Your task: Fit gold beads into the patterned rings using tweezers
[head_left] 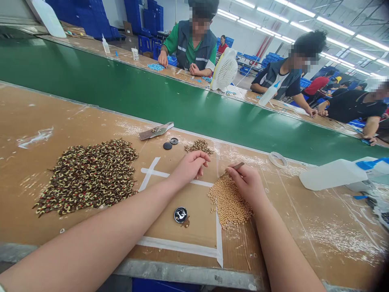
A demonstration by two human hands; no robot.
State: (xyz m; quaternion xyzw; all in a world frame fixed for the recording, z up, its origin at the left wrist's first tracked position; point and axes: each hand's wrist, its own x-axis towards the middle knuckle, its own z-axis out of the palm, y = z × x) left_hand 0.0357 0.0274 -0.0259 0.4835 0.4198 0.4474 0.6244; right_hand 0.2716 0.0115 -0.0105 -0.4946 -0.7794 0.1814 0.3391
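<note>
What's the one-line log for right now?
left hand: curled near small brownish pile, hold unclear | right hand: holding thin brown stick by round tan beads | nearby: round shiny black piece

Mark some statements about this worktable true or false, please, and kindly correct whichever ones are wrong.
1. The right hand holds a slim brown tool. True.
2. The left hand rests on the green conveyor belt. False: it is over the worktable, short of the green conveyor belt.
3. The tan bead pile lies beside the right hand. True.
4. The large dark-and-cream pile lies right of the tan bead pile. False: the large dark-and-cream pile lies left of it.
5. A round black-and-white disc lies between the forearms. True.
</note>
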